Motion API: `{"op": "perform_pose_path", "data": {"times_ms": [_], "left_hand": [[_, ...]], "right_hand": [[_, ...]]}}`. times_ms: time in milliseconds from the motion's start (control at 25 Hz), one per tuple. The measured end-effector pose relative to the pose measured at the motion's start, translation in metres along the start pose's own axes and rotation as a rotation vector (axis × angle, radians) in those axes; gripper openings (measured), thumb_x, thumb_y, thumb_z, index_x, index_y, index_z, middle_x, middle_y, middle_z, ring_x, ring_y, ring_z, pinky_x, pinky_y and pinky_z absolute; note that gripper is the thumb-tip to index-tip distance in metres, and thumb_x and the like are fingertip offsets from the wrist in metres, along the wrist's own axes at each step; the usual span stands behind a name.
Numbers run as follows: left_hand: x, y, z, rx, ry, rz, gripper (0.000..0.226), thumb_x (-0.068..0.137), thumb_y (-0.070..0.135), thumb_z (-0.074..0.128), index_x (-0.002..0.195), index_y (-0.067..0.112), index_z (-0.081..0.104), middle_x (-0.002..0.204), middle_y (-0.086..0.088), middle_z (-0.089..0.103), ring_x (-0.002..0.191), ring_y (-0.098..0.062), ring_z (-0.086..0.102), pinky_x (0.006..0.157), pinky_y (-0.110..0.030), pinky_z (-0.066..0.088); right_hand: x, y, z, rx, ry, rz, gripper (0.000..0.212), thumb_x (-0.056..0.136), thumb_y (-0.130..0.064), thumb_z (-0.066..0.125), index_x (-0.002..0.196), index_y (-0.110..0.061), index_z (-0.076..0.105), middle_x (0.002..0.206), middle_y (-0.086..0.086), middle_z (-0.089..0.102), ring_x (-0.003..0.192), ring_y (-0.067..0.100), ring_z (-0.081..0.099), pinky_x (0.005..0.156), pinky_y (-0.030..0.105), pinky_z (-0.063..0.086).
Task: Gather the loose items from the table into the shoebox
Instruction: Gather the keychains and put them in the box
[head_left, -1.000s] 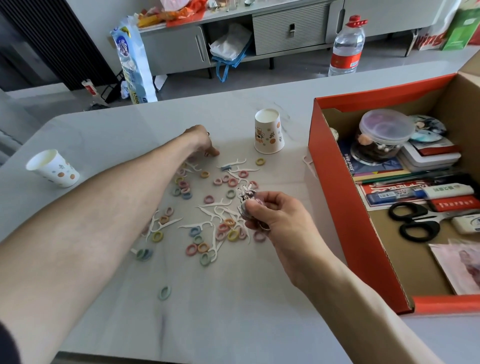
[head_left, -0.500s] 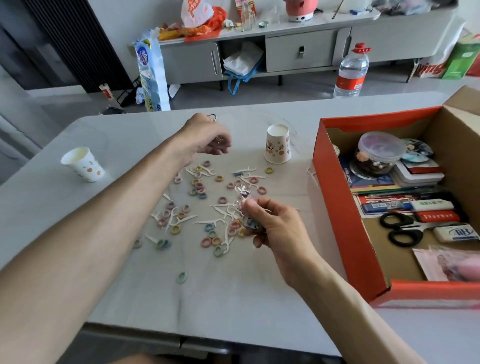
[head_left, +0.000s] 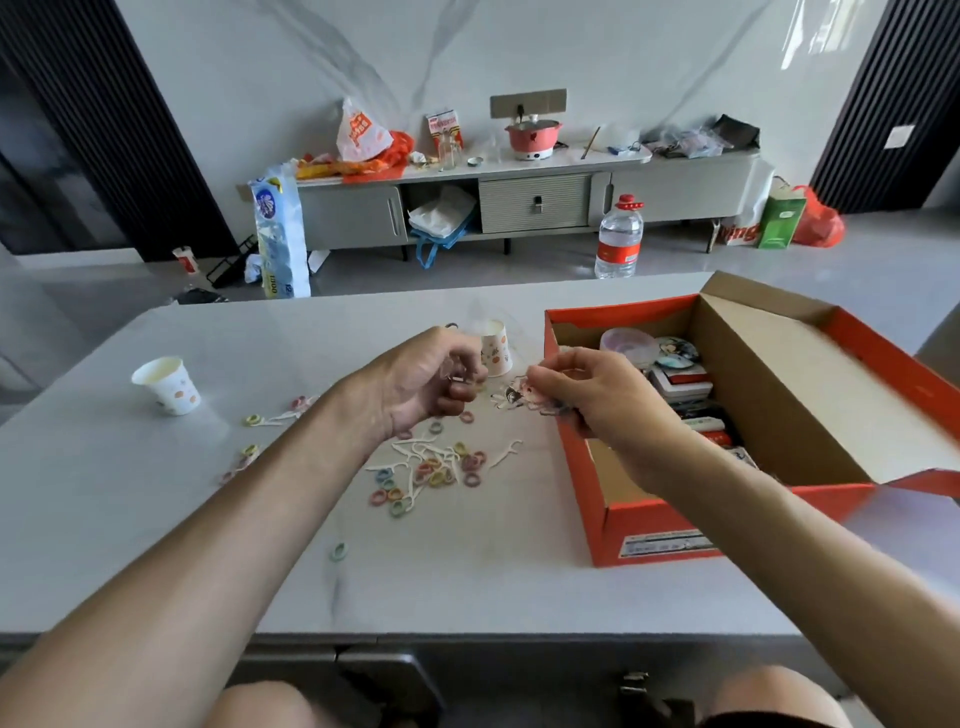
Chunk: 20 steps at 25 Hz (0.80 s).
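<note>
— Pale marble-look table (head_left: 467, 571) fills the whole near part, yes? What lies on it closest to the person?
— Closest is one pale green elastic ring (head_left: 338, 552), alone, between the two forearms. Further lies a heap of small coloured elastic rings (head_left: 441, 475) mixed with thin white floss picks (head_left: 506, 453). Some more rings are scattered to the left.
— And the hands?
— Both hang above the far side of the heap, near each other. The right hand (head_left: 587, 387) pinches in its fingertips a small flat charm printed with a cartoon figure (head_left: 514, 396), just outside the left wall of the orange cardboard shoebox (head_left: 649, 519). The left hand (head_left: 421, 379) has curled fingers. If it holds something, I cannot tell; it is blurred.
— The box is open?
— Yes. It stands on the right of the table, with books (head_left: 680, 382) and a clear round container (head_left: 628, 345) inside.
— Further?
— One white paper cup with orange dots (head_left: 169, 384) stands far left, and a second similar cup (head_left: 496, 353) is behind the left hand. Behind the table, on the floor, a clear water bottle with red label (head_left: 618, 241) stands before a long grey low cabinet (head_left: 535, 202).
</note>
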<state>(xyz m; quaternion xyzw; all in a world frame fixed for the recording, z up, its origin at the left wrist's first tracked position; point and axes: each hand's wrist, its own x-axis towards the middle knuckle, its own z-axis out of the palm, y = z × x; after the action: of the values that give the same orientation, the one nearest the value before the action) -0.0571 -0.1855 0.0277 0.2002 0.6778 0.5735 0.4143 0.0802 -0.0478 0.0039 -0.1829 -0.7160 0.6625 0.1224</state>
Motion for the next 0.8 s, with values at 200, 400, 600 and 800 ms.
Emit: {"op": "perform_pose_path", "data": {"times_ms": [200,400,600,800], "left_hand": [[0.009,0.003,0.054,0.189,-0.151,-0.021,0.015,0.079,0.032,0.077,0.082,0.023,0.066,0.064,0.007,0.047,0.050,-0.008,0.027,0.044,-0.020,0.017],[0.037,-0.003,0.087,0.321,-0.080,0.054,0.017,0.075,0.033,0.082,0.073,0.024,0.068,0.060,0.009,0.053,0.047,-0.006,0.038,0.043,-0.019,0.027],[0.064,-0.015,0.097,0.349,0.058,0.083,0.027,0.081,0.043,0.076,0.078,0.024,0.057,0.066,0.004,0.055,0.050,-0.006,0.045,0.043,-0.019,0.034],[0.088,-0.029,0.087,0.353,0.252,0.102,0.027,0.084,0.032,0.071,0.090,0.018,0.049,0.069,0.000,0.043,0.048,-0.009,0.036,0.041,-0.020,0.024]], "right_hand": [[-0.004,-0.009,-0.052,-0.260,0.003,-0.005,0.023,0.084,-0.033,0.071,0.090,-0.011,0.070,0.070,0.000,0.069,0.050,0.003,0.054,0.044,0.014,0.039],[0.012,-0.001,-0.090,-0.200,-0.068,0.023,0.024,0.086,-0.035,0.068,0.087,-0.012,0.073,0.069,0.000,0.063,0.059,0.011,0.052,0.052,0.019,0.042],[0.038,0.026,-0.113,0.194,-0.210,0.173,0.023,0.080,-0.019,0.071,0.100,-0.007,0.070,0.077,0.002,0.067,0.061,0.006,0.057,0.053,0.018,0.048],[0.079,0.059,-0.130,-0.361,-0.092,0.164,0.018,0.084,-0.023,0.074,0.082,-0.006,0.072,0.068,0.002,0.062,0.055,0.008,0.052,0.051,0.019,0.043]]}}
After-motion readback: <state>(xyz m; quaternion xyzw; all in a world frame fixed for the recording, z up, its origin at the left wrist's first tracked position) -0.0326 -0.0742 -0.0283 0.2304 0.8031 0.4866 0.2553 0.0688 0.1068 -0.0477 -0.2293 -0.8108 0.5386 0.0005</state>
